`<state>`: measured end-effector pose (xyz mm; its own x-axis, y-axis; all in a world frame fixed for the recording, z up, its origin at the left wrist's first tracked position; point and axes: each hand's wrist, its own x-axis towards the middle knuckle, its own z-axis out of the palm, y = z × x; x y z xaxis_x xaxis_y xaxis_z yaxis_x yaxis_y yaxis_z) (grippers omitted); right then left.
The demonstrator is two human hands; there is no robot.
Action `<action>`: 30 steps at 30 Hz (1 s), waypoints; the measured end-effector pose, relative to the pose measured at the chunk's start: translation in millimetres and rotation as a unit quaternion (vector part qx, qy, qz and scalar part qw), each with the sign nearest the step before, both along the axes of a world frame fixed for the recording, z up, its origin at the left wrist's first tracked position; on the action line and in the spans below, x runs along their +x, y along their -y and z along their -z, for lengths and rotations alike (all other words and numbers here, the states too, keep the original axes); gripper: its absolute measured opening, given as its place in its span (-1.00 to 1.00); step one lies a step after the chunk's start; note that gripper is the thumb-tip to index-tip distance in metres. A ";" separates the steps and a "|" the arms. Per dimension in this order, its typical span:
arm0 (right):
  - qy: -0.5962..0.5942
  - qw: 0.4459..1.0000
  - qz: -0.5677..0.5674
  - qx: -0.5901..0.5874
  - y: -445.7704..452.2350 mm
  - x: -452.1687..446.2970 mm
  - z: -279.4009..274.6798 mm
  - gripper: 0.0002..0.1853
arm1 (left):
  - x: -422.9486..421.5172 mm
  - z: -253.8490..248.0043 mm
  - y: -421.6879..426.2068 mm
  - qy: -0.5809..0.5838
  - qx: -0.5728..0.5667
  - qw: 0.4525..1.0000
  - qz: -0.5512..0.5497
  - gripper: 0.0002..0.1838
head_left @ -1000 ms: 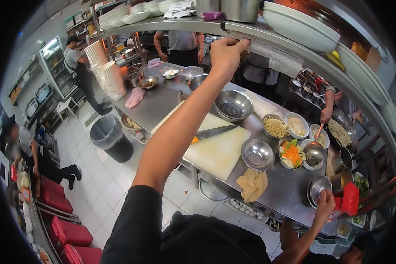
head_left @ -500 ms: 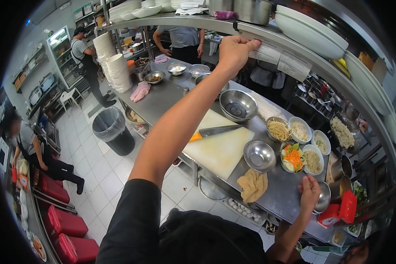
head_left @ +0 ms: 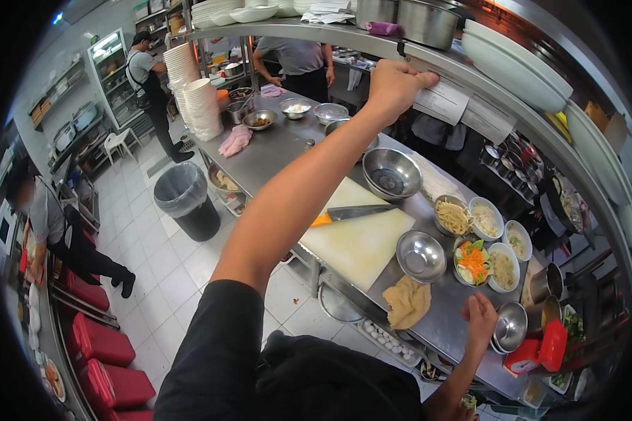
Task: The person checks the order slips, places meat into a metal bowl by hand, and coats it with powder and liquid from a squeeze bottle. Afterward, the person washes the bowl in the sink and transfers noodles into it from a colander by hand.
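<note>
My left hand (head_left: 399,91) is raised to the rail under the overhead shelf, fingers pinched at the top edge of a white paper slip (head_left: 442,100). A second paper slip (head_left: 487,121) hangs to its right. Down by the counter's front edge, my right hand (head_left: 479,319) has loosely curled fingers, with nothing visible in them. Beside it sit stacked steel bowls (head_left: 510,327). A crumpled tan cloth (head_left: 407,303) lies to its left. Above it stand a bowl of shredded carrot and greens (head_left: 472,262) and a white bowl of pale food (head_left: 502,271).
A knife (head_left: 358,212) with an orange handle lies on the white cutting board (head_left: 361,245). Steel bowls (head_left: 392,173) stand behind it. A red scale (head_left: 523,358) is at the right. Co-workers stand at left and across the counter. A lined bin (head_left: 187,203) is on the floor.
My right hand has moved left, away from the steel bowls. My left hand stays at the paper slip. The view has shifted slightly, and the co-worker at left has an arm lower.
</note>
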<state>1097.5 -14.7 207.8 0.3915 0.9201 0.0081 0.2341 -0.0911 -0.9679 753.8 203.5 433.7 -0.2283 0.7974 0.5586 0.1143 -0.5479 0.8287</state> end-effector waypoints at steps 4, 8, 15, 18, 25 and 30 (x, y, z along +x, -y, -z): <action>0.081 0.996 0.028 0.006 -3.0 18.4 15.6 -0.66 | 0.7 -3.1 3.3 -0.004 -0.008 1.000 -0.006 -0.68; 0.353 0.921 0.163 0.039 -16.5 90.0 44.8 -0.64 | -0.7 -1.2 -5.1 0.004 0.007 1.000 -0.001 -0.68; 0.525 0.740 0.363 -0.209 2.2 165.7 37.4 -0.59 | -2.4 -7.1 3.1 -0.012 -0.022 1.000 -0.014 -0.67; 0.554 0.719 0.372 -0.196 7.4 228.6 87.0 -0.66 | -1.5 -7.0 7.0 -0.018 -0.006 1.000 -0.021 -0.67; 0.457 0.795 0.371 -0.145 13.8 292.6 134.1 -0.71 | -1.8 -3.7 -4.4 -0.001 -0.012 1.000 0.000 -0.68; 0.429 0.807 0.375 -0.154 15.4 307.7 146.0 -0.69 | -2.1 -2.4 -3.2 0.005 -0.012 1.000 0.002 -0.66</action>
